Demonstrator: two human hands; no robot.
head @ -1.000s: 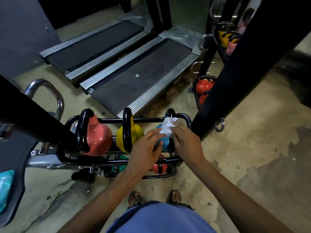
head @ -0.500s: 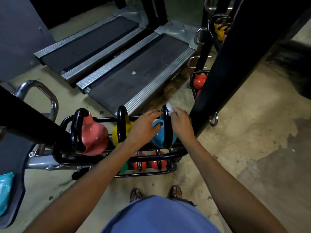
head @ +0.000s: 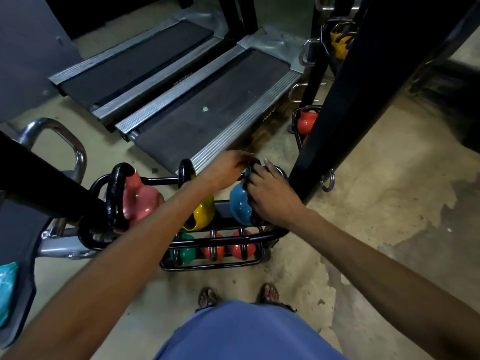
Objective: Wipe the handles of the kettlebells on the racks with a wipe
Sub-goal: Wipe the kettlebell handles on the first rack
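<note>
A black two-tier rack stands on the floor in front of my feet. Its top tier holds a pink kettlebell, a yellow kettlebell and a blue kettlebell, all with black handles. My right hand is wrapped over the blue kettlebell's handle, and only a small white tip of the wipe shows above its fingers. My left hand reaches across the yellow kettlebell and grips the top of that same handle. On the lower tier sit a green kettlebell and two red ones.
A thick black post rises right beside the rack. Behind it another rack holds a red kettlebell and a yellow one. Two treadmills lie beyond. A chrome handle and a black bar stand at left, a teal packet at the edge.
Both hands have moved from the near side of the blue kettlebell up to the far top of its handle. The wipe, plainly visible before, is now almost hidden under my right hand.
</note>
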